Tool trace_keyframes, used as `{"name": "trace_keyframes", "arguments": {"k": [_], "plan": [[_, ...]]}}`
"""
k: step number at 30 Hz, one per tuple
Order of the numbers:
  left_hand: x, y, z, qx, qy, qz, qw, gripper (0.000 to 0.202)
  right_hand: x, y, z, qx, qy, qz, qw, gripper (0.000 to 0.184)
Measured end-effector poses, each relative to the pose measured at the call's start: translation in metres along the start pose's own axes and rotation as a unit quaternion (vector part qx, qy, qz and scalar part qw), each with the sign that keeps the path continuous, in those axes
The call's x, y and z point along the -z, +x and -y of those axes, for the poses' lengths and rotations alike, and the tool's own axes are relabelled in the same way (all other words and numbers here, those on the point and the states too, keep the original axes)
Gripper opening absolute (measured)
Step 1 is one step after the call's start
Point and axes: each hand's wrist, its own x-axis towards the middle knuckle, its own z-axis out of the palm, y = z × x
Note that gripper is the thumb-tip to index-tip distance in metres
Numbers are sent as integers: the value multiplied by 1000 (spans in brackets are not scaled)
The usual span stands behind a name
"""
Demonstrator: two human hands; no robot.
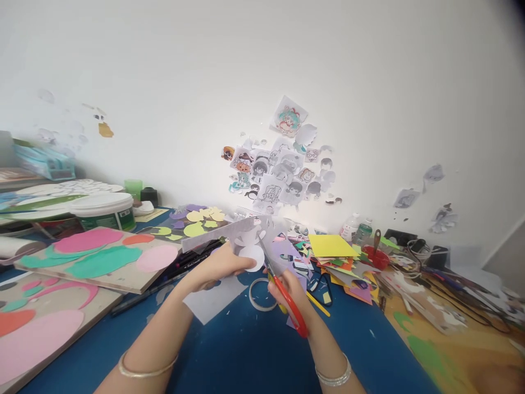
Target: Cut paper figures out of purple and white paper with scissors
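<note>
My left hand [223, 265] is closed on a white sheet of paper [246, 235], its thumb pressing near a rounded cut shape. Part of that paper hangs below the hand, over the blue table. In my right hand [289, 287] is a pair of scissors [293, 306] with red handles. The blades reach up to the paper beside the rounded shape. Whether they are cutting through it is hard to tell. A roll of tape [262, 307] lies on the table just below the hands, and a yellow stick [318, 304] rests to the right.
Stacked coloured paper [333, 246] lies at the right, with a red bowl [375, 257] beyond it. On the left are boards with pink and green cutouts [104, 261] and a white-lidded tub [102, 210]. Drawings [271, 191] are stuck on the wall. Paper scraps are scattered about.
</note>
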Motion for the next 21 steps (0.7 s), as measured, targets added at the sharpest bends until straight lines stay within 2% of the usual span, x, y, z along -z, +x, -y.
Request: {"name": "trace_keyframes", "arguments": {"k": [5,11,21], "plan": [[2,0,2,2,15,0,1000,23,0,-2,5,-7,-21,-3,1000,29],[-2,3,4,-28,4,0,1000,21,-1,-3,5,-45,-30,-14,998,36],[-1,2,5,-45,8,1,999,22,-1,-2,4,2,-1,-6,1000,27]]}}
